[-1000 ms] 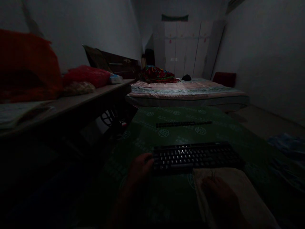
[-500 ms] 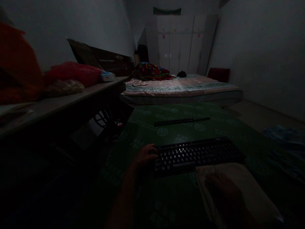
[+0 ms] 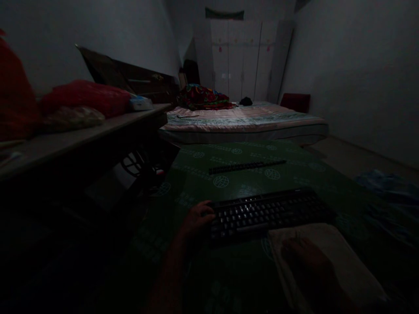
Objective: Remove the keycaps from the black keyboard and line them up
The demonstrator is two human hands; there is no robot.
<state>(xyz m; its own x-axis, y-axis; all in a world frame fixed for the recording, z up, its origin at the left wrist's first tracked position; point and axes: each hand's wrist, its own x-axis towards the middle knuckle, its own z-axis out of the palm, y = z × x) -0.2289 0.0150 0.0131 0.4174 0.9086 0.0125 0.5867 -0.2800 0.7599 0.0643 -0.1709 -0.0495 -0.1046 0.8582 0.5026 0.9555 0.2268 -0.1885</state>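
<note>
In a dim bedroom, a person's two bare hands work at a black computer keyboard [image 3: 271,213] lying flat, slightly askew, on a green counter [image 3: 193,172] printed with white globe emblems. The left hand [image 3: 196,218] reaches up to the keyboard's left end, its forearm rising steeply from below, back of the hand outward, fingers bent and slightly parted, tips at the edge; whether they pinch the casing cannot be told. The right hand [image 3: 304,257] rests over a pale pad [image 3: 330,244] just in front of the keyboard's right half, its forearm slanting in from the near right, fingers curled and bunched close together. Thin pale strokes show at those fingertips, but the dark hides whether anything is pinched there. Beyond the keyboard, apart from it, lies a long, narrow dark strip [image 3: 247,166]. Farther behind the keyboard stands a bed [image 3: 245,124] with a striped cover and a bunched floral blanket [image 3: 204,97], backed by a pale wardrobe [image 3: 242,61]. Well to the keyboard's left sits a red plastic bag [image 3: 87,98]; to its right lies a blue-and-white cloth [image 3: 386,185].
</note>
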